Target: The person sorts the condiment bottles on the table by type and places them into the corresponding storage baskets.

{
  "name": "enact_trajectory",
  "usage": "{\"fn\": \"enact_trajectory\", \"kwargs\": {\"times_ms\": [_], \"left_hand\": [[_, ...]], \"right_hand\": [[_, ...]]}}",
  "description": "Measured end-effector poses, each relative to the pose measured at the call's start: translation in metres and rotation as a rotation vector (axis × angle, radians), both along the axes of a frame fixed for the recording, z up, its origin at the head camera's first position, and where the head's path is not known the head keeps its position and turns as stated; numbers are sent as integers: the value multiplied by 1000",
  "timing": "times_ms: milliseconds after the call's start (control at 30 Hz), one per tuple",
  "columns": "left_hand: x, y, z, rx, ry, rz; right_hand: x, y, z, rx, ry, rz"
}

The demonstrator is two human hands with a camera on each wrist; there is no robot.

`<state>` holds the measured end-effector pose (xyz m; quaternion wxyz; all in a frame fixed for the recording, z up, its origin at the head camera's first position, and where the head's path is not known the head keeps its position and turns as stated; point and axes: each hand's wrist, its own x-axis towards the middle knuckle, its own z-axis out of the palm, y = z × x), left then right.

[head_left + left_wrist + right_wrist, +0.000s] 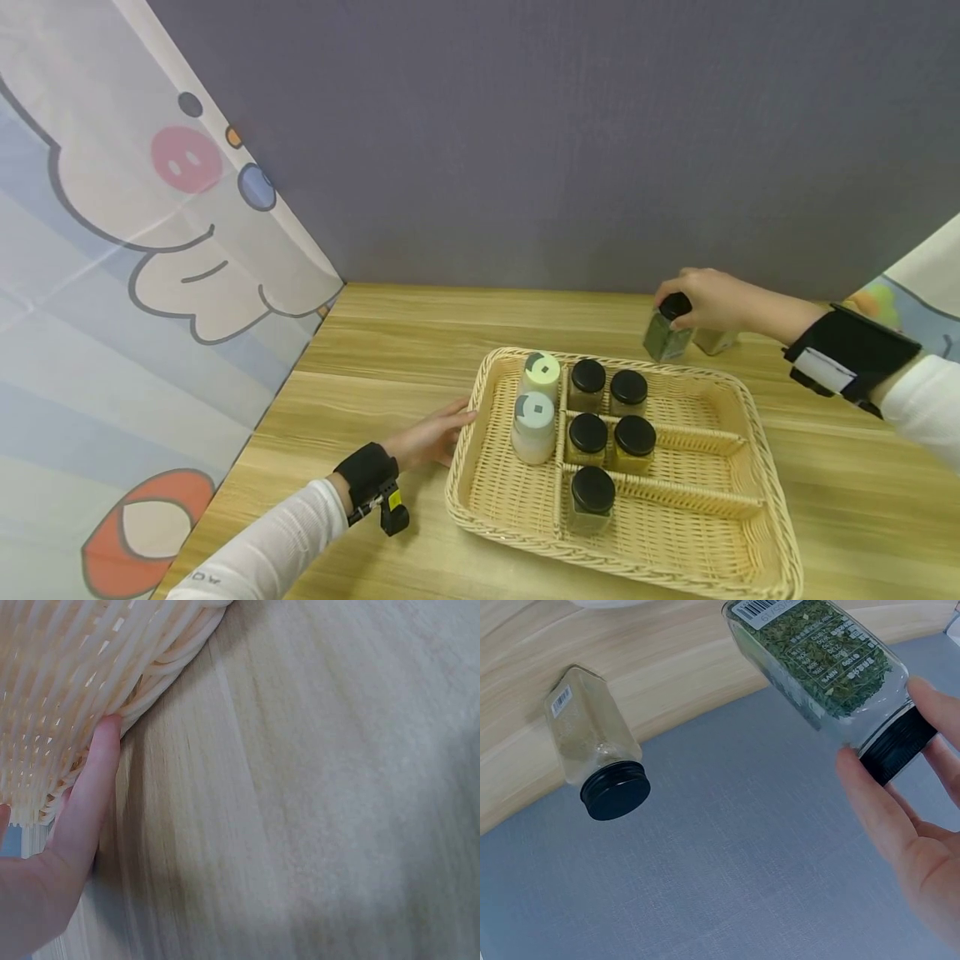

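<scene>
My right hand pinches the black lid of a square glass jar of dried green herbs. In the head view that jar is upright just beyond the back rim of a woven basket. Beside it on the table stands another jar, pale powder inside, also black-lidded and partly hidden by the hand in the head view. My left hand touches the basket's left side; its extended finger lies against the weave close to the rim.
Dividers split the basket. Its left section has a yellow-topped bottle and a white-topped bottle. Several black-lidded spice jars stand in the right-hand compartments. A grey panel rises behind the wooden table; a cartoon-printed sheet borders the left.
</scene>
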<state>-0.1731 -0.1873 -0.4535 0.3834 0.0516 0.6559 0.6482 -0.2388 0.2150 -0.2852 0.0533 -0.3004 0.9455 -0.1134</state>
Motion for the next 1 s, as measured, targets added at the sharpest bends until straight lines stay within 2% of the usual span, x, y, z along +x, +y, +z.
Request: {"fn": "enact_trajectory", "kwargs": {"times_ms": [300,667,1000], "left_hand": [[1,0,-1,3,-5,-2],[1,0,-1,-2,-1,2],[1,0,-1,-1,4,-2]], "right_hand": [[8,6,-1,-21,25,-5],[18,13,0,-24,8,-3],[27,17,-3,-42,43,19]]}}
